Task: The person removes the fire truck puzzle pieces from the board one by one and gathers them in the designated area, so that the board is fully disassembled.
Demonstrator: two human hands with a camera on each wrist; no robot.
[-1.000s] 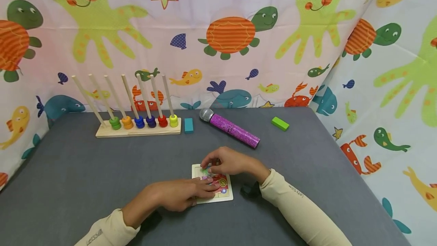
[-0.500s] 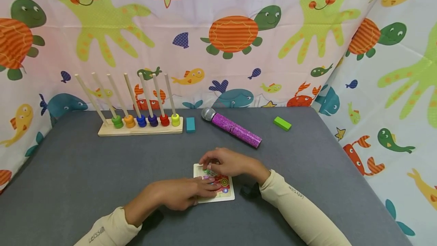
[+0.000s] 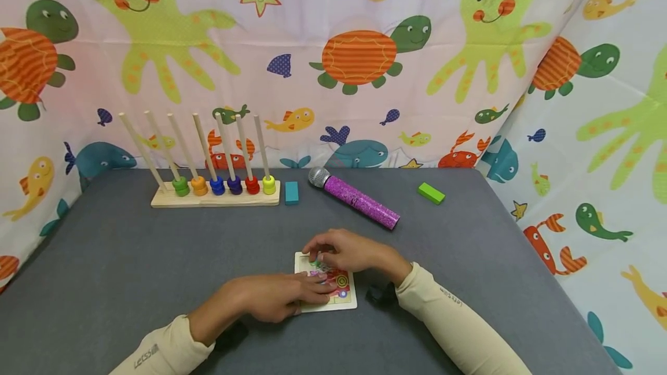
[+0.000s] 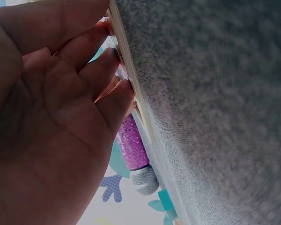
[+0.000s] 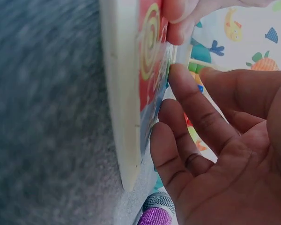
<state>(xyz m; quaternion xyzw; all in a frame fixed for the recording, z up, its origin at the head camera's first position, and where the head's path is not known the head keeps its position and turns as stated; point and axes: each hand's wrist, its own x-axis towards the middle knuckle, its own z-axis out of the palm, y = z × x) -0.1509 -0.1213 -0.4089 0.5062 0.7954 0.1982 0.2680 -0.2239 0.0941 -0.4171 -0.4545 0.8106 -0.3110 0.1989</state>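
Observation:
A small wooden puzzle board [image 3: 344, 305] with a pale frame and a colourful picture lies flat on the grey table. My left hand [image 3: 273, 297] rests on its left part, fingers stretched across the picture. My right hand [image 3: 346, 249] is over the top of the board, fingers bent downward. In the right wrist view its fingertips [image 5: 164, 136] touch the picture, the thumb stands apart, and nothing shows between them. Seen from the left wrist, the board's edge [image 4: 131, 75] is side-on beside the left fingers. Both hands cover much of the picture.
Behind the board lies a purple glittery microphone [image 3: 359, 201]. A wooden peg stand [image 3: 219, 202] with coloured rings is at the back left, a blue block [image 3: 291, 193] beside it. A green block [image 3: 431, 193] lies back right. A sea-animal curtain [image 3: 292, 10] borders the table.
The head view has shifted slightly. Both hands stay in nearly the same place on the board, and the other things on the table have not moved.

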